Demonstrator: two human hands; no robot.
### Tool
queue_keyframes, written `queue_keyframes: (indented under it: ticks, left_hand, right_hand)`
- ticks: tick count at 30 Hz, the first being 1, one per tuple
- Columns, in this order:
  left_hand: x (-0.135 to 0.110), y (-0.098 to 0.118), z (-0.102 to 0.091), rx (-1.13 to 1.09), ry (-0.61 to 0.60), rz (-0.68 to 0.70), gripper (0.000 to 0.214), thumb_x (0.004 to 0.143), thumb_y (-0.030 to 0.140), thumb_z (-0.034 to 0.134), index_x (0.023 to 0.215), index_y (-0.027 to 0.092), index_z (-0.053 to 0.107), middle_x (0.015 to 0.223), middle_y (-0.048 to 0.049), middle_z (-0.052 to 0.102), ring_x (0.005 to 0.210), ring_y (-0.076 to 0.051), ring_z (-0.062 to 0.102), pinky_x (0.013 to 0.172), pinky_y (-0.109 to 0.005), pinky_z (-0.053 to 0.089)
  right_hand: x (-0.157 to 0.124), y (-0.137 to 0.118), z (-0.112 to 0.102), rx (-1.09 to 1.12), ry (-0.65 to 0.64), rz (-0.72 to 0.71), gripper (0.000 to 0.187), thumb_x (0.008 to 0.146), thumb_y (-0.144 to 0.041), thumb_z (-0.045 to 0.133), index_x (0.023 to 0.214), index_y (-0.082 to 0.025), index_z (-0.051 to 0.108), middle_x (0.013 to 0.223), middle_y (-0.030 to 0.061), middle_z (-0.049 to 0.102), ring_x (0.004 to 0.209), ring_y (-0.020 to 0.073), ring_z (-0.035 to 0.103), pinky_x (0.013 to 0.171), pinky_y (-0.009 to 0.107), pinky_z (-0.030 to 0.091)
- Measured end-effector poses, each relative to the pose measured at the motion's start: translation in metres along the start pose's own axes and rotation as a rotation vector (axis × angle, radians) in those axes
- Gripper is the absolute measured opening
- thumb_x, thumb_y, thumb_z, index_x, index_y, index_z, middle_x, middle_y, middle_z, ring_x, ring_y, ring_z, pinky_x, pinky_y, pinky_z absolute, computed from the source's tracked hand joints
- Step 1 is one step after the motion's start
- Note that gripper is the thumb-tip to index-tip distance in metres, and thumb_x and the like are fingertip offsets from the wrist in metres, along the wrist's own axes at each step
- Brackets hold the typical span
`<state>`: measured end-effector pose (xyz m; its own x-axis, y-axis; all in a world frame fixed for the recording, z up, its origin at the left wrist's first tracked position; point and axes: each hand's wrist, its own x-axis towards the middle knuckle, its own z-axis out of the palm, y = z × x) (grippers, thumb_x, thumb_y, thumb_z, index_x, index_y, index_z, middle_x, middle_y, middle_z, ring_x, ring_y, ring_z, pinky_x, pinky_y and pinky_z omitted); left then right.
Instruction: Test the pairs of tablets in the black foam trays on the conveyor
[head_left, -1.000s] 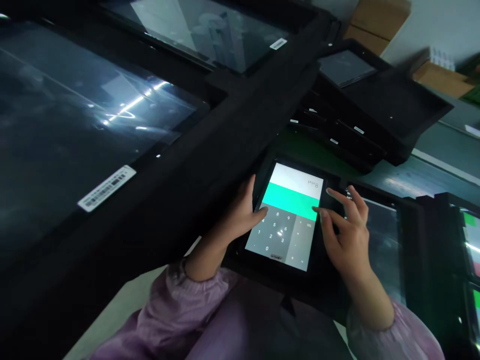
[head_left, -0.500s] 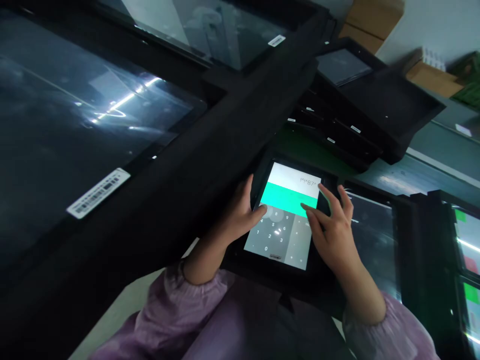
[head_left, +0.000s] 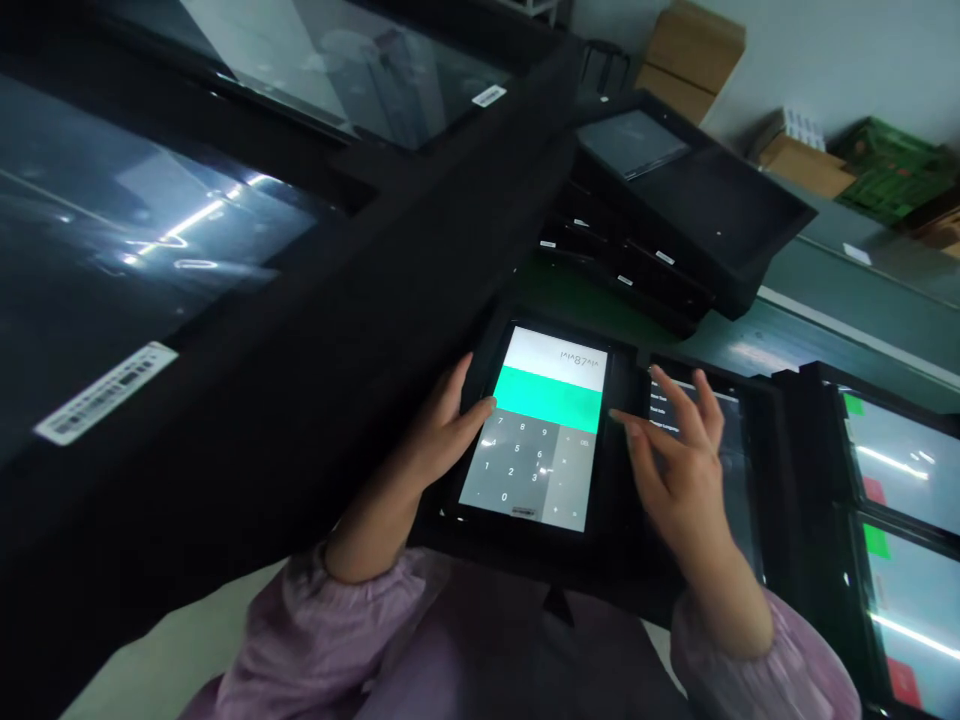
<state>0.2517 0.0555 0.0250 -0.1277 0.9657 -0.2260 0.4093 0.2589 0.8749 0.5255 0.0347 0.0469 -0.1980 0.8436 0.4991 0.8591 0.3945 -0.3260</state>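
One tablet [head_left: 517, 470] showing a calculator keypad lies between the two hands; the left hand [head_left: 442, 435] is narrowly curled, its fingers gripping the tablet's left edge; the right hand [head_left: 679, 470] is spread wide, one fingertip at the tablet's right edge; beyond it stand three lit display panels [head_left: 900, 460]; two large dark-framed glass panels [head_left: 150, 250] lie left; two stacked cardboard boxes [head_left: 690, 60] stand farthest.

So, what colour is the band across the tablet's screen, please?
The band is bright turquoise green, clearest in the head view.
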Motion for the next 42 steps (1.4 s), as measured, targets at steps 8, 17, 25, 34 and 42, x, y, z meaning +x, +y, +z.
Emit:
queue_keyframes:
  ticks: [8,17,25,34,42]
  left_hand:
    - [0.005,0.006,0.001,0.041,0.009,-0.046,0.077,0.094,0.044,0.055,0.164,0.016,0.041,0.173,-0.0162,0.039,0.162,-0.033,0.034,0.134,-0.056,0.026]
    - [0.017,0.009,-0.005,0.004,-0.037,-0.056,0.067,0.092,0.043,0.062,0.156,0.026,0.053,0.170,-0.0084,0.047,0.159,-0.031,0.041,0.133,-0.049,0.029]
    - [0.058,0.038,0.007,-0.095,-0.068,-0.054,0.058,0.087,0.028,0.066,0.144,0.018,0.061,0.156,-0.0122,0.062,0.147,-0.033,0.055,0.126,-0.045,0.038]
    - [0.058,0.032,0.015,-0.098,0.038,-0.086,0.049,0.082,0.031,0.069,0.129,0.018,0.067,0.134,-0.0109,0.074,0.132,-0.034,0.065,0.118,-0.046,0.046]
    - [0.060,0.037,0.018,-0.107,0.124,-0.155,0.037,0.083,0.037,0.063,0.116,0.023,0.074,0.121,-0.0067,0.078,0.131,-0.034,0.065,0.116,-0.045,0.048]
  right_hand:
    - [-0.032,0.074,-0.029,-0.175,0.061,0.145,0.050,0.110,-0.051,0.043,0.110,-0.022,0.085,0.157,0.0141,0.057,0.160,0.0458,0.028,0.122,0.079,0.031]
    - [-0.034,0.081,-0.030,-0.105,0.211,0.201,0.055,0.104,-0.063,0.049,0.087,-0.023,0.084,0.136,0.0153,0.073,0.145,0.0486,0.052,0.103,0.070,0.052]
    - [-0.033,0.067,-0.050,0.035,0.186,0.426,0.054,0.104,-0.061,0.042,0.103,-0.024,0.082,0.133,0.0118,0.074,0.130,0.0414,0.067,0.103,0.069,0.056]
    - [-0.042,0.066,-0.067,0.092,0.246,0.414,0.036,0.106,-0.044,0.053,0.108,-0.026,0.084,0.131,0.0095,0.075,0.120,0.0371,0.072,0.101,0.061,0.058]
    - [-0.045,0.072,-0.053,0.057,-0.053,0.057,0.038,0.111,-0.037,0.046,0.114,-0.020,0.079,0.150,0.0133,0.062,0.151,0.0421,0.044,0.106,0.065,0.055]
